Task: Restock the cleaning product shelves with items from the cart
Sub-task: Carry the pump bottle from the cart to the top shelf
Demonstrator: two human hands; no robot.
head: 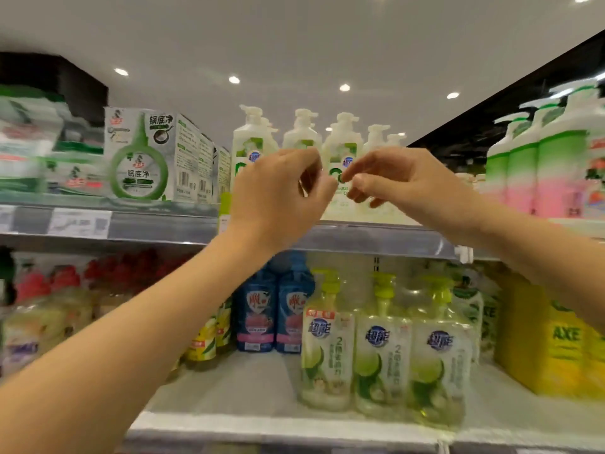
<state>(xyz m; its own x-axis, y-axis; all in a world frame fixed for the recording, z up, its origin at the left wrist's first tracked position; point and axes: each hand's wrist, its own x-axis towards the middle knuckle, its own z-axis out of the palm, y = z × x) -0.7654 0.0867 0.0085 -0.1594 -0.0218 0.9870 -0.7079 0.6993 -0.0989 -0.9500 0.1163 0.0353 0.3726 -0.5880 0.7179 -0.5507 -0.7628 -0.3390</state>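
Both my hands are raised in front of the top shelf (376, 238). My left hand (278, 194) and my right hand (402, 181) hover close together, fingertips nearly meeting, fingers loosely curled with nothing visible between them. Right behind them stands a row of white pump bottles (340, 139) with green labels, upright on the top shelf. My fingers hide the middle of the nearest bottle's label. The cart is out of view.
Green and white boxes (140, 155) fill the top shelf at left, and green-pink pump bottles (556, 165) stand at right. Below are lime pump bottles (383, 348), blue pouches (258, 316), yellow AXE containers (563, 339) and bare lower shelf (245, 388) in front.
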